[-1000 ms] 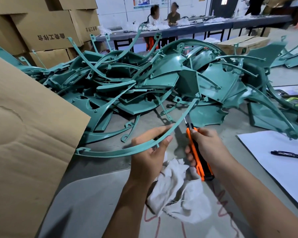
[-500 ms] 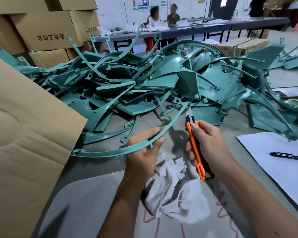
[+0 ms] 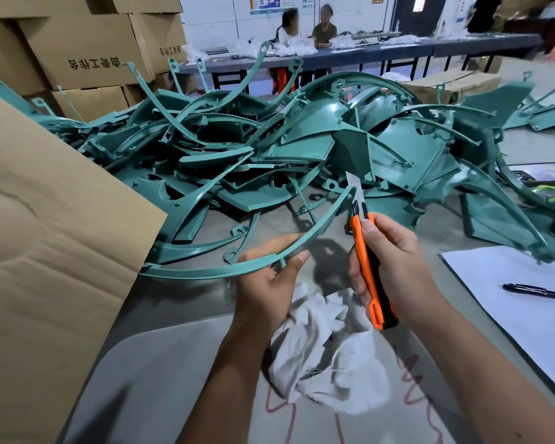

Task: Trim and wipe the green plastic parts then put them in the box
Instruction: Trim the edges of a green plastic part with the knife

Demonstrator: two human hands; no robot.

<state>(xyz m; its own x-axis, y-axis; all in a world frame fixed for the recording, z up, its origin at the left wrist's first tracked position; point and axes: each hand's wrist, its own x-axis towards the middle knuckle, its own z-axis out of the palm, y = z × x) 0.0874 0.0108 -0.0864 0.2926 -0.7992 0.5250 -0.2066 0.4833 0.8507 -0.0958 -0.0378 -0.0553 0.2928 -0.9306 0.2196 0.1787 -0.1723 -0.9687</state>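
Since a second ago, the utility knife [image 3: 370,267] has risen along the curved green strip [image 3: 225,270], so its bare blade now sits at the strip's far tip instead of lower near the thumb. Head camera, the only view: the left hand [image 3: 266,280] grasps the strip near its middle, thumb on top and fingers curled beneath, holding it just above the grey table [image 3: 173,363]. The right hand [image 3: 394,267] is clenched round the orange knife handle, blade pointing up and away. A crumpled white rag [image 3: 321,350] lies on the table under both hands, untouched. Behind them a large tangled pile of green plastic parts [image 3: 269,155] covers the table. A brown cardboard box [image 3: 45,251] stands at the left, only its flap visible; its inside cannot be seen. Judging from this, trimming of this one strip looks nearly finished, wiping and boxing remain, and most of the pile seems to await work.
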